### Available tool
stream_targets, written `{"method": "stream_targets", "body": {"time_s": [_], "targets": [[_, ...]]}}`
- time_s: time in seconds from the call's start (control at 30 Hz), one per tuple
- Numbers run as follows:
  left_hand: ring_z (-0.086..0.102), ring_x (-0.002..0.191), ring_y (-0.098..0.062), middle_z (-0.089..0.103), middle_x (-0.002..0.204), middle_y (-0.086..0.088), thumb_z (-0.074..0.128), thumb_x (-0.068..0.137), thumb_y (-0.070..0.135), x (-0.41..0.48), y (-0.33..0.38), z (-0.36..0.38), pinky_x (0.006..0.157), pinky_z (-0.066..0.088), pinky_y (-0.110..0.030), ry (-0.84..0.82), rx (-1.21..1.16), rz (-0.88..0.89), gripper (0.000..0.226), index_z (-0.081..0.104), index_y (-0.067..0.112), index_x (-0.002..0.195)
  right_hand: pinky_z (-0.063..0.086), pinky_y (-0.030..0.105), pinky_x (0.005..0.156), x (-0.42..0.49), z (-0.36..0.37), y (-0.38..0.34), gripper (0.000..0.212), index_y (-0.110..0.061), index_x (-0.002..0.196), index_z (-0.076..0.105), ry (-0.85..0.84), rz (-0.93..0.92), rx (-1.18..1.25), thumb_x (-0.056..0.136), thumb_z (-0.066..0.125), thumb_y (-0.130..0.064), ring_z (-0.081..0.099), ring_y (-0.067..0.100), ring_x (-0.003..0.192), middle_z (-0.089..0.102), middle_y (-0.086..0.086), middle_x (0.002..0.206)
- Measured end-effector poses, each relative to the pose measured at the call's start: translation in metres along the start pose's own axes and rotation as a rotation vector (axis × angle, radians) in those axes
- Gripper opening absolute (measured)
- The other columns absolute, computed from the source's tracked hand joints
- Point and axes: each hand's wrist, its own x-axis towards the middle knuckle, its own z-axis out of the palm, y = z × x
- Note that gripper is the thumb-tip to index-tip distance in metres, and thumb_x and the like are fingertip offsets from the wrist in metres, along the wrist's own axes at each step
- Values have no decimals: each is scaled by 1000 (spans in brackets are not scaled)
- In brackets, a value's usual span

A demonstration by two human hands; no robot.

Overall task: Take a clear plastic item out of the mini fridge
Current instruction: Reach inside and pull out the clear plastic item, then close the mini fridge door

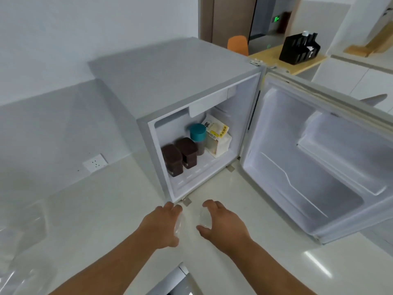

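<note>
The grey mini fridge [170,81] stands on a white counter with its door [308,167] swung wide to the right. Inside are two dark brown boxes [179,156], a teal-lidded jar [197,133] and a white and yellow carton [219,137]. In front of the fridge, my left hand [161,226] curls around a clear plastic piece [179,225]. My right hand [223,224] curls around another clear plastic piece [204,218]. A small gap separates the two pieces; whether they are halves of one item I cannot tell.
A wall socket [95,162] sits to the left of the fridge. Crumpled clear plastic [19,241] lies at the counter's left edge. Behind the fridge are an orange chair [238,44] and a black organiser [299,47] on a wooden table.
</note>
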Motion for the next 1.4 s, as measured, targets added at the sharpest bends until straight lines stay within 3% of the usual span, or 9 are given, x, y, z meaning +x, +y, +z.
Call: {"method": "stream_targets", "body": {"time_s": [0.37, 0.7, 1.0, 1.17, 1.23, 1.4], "targets": [[52, 117, -26, 43, 139, -1, 78, 74, 44, 11, -143, 31, 83, 60, -43, -64, -66, -100, 89, 32, 26, 148, 57, 38, 75, 76, 94, -92, 59, -31, 139, 35, -151, -39, -86, 90, 63, -49, 65, 22, 100, 53, -2, 135], [51, 115, -27, 42, 140, -1, 78, 74, 37, 51, -196, 61, 76, 59, -40, -113, -38, -42, 89, 30, 27, 148, 58, 37, 74, 115, 143, -113, 58, -29, 141, 35, -207, 0, -145, 92, 62, -46, 65, 22, 99, 50, -3, 136], [50, 117, -27, 41, 143, -2, 79, 74, 40, 64, -202, 80, 80, 58, -38, -125, -1, -23, 93, 28, 27, 150, 58, 38, 78, 119, 154, -108, 61, -29, 143, 33, -246, 8, -139, 93, 62, -47, 63, 22, 100, 47, -3, 140], [42, 137, -28, 31, 162, 0, 75, 74, 58, 54, -186, 70, 104, 47, -41, -45, 34, 9, 98, 27, 29, 155, 55, 34, 76, 104, 137, -96, 62, -30, 142, 35, -217, -10, -132, 91, 59, -55, 60, 20, 102, 48, -6, 136], [45, 135, -23, 40, 157, 3, 68, 77, 62, 47, -169, 58, 104, 46, -36, 42, -25, 41, 87, 36, 29, 152, 53, 31, 80, 92, 122, -85, 60, -29, 141, 40, -174, -14, -145, 90, 53, -59, 56, 18, 107, 51, -7, 134], [55, 119, -12, 60, 133, 14, 46, 79, 76, 34, -96, 14, 93, 50, -29, 150, -161, 117, 70, 52, 36, 137, 43, 30, 104, 57, 55, -44, 66, -27, 141, 51, 32, 24, -183, 89, 42, -67, 46, 17, 126, 54, -8, 138]]}}
